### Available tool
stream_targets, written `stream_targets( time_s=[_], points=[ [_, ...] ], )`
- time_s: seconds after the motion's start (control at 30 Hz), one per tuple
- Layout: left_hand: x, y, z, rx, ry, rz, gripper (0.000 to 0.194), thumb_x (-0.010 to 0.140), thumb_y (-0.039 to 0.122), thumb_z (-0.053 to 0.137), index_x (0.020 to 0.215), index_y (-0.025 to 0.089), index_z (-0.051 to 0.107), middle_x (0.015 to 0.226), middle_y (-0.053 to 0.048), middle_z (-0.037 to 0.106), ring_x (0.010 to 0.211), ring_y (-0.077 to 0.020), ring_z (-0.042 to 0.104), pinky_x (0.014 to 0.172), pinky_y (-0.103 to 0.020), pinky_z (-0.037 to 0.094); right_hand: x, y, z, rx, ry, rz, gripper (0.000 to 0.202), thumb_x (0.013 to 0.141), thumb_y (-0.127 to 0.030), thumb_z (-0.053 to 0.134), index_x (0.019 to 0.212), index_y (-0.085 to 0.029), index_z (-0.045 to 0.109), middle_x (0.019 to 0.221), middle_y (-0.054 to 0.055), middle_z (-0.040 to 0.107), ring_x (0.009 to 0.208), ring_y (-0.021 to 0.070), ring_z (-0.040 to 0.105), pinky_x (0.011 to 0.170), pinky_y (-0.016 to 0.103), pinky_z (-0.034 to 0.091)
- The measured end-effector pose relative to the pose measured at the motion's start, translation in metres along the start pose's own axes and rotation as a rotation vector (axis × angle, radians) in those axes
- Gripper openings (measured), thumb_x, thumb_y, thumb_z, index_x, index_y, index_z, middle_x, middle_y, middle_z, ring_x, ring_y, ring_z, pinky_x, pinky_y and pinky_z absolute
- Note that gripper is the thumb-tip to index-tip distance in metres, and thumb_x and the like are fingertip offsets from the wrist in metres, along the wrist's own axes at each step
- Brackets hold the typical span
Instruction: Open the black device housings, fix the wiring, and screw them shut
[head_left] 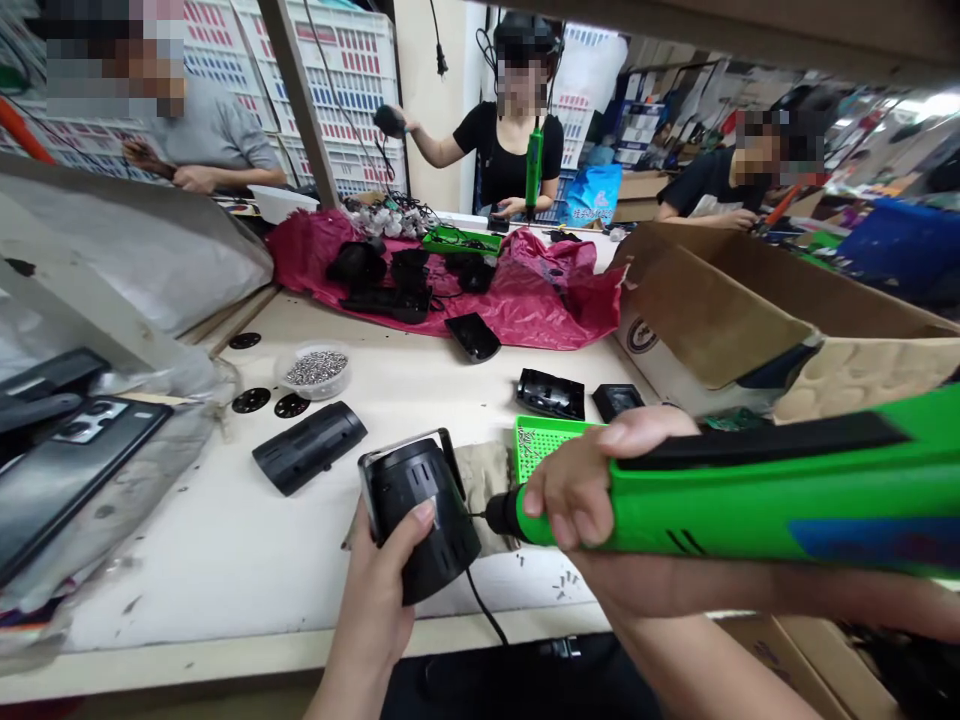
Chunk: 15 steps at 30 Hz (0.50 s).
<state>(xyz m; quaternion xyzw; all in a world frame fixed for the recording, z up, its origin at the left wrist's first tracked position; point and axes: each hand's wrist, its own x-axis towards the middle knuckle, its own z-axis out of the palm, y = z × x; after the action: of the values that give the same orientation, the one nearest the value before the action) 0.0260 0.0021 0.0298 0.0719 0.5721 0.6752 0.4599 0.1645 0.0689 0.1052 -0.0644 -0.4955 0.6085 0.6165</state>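
My left hand (390, 560) is wrapped round a black cylindrical housing (416, 500) with a metal bracket, held tilted above the front of the white table (202, 540). My right hand (581, 490) grips a green electric screwdriver (720, 490), its bit pointing left at the side of the housing. Whether the tip touches cannot be told exactly. A black cable (484, 605) hangs below the housing. Behind my right hand lies a green perforated tray (534, 440) of screws. To the left rests a curved black shell (309, 447).
A tub of screws (315, 368) and black discs (251, 400) lie at the left. Further back, a pink sheet (532, 300) bears black parts. An open cardboard box (697, 320) stands right. Three people work beyond, one near a hanging green screwdriver (533, 170).
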Motion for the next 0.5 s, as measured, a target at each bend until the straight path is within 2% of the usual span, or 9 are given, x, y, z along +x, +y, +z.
stream_targets(
  time_s=[0.13, 0.23, 0.3, 0.4, 0.5],
  points=[
    [0.004, -0.009, 0.003, -0.051, 0.036, -0.008, 0.076, 0.056, 0.036, 0.085, 0.124, 0.019, 0.059, 0.095, -0.004, 0.069, 0.089, -0.0241, 0.064, 0.07, -0.031, 0.055, -0.004, 0.005, 0.001, -0.032, 0.039, 0.02, 0.03, 0.082, -0.05, 0.067, 0.089, -0.021, 0.069, 0.054, -0.003, 0.059, 0.046, 0.0146, 0.057, 0.054, 0.032, 0.055],
    [0.005, -0.015, 0.003, -0.056, 0.065, 0.012, 0.071, 0.057, 0.036, 0.085, 0.122, 0.02, 0.06, 0.098, -0.004, 0.068, 0.091, -0.0229, 0.063, 0.072, -0.03, 0.054, -0.002, 0.007, 0.006, -0.028, 0.058, 0.021, 0.032, 0.083, -0.052, 0.066, 0.088, -0.021, 0.069, 0.051, -0.004, 0.057, 0.043, 0.0143, 0.055, 0.051, 0.031, 0.054],
    [0.004, -0.017, 0.002, -0.068, 0.066, 0.028, 0.068, 0.06, 0.036, 0.083, 0.123, 0.022, 0.06, 0.1, -0.003, 0.068, 0.093, -0.0224, 0.063, 0.074, -0.03, 0.054, 0.0, 0.009, 0.008, -0.016, 0.074, 0.009, 0.04, 0.082, -0.06, 0.063, 0.087, -0.021, 0.069, 0.05, -0.003, 0.056, 0.042, 0.0143, 0.054, 0.05, 0.031, 0.053],
    [0.0, -0.016, 0.001, -0.094, 0.038, 0.024, 0.067, 0.06, 0.036, 0.082, 0.121, 0.02, 0.061, 0.095, -0.004, 0.068, 0.088, -0.0234, 0.064, 0.073, -0.032, 0.054, 0.002, 0.011, 0.007, 0.019, 0.049, 0.049, 0.058, 0.07, -0.074, 0.064, 0.085, -0.019, 0.07, 0.049, -0.002, 0.058, 0.043, 0.0151, 0.054, 0.052, 0.032, 0.053],
    [-0.003, -0.011, -0.001, -0.086, 0.029, 0.071, 0.067, 0.06, 0.034, 0.082, 0.122, 0.021, 0.058, 0.093, -0.003, 0.068, 0.083, -0.0226, 0.065, 0.07, -0.032, 0.054, 0.002, 0.009, 0.004, 0.066, 0.016, 0.112, 0.067, 0.064, -0.08, 0.065, 0.088, -0.018, 0.07, 0.051, -0.001, 0.059, 0.045, 0.0158, 0.055, 0.054, 0.033, 0.054]
  ],
)
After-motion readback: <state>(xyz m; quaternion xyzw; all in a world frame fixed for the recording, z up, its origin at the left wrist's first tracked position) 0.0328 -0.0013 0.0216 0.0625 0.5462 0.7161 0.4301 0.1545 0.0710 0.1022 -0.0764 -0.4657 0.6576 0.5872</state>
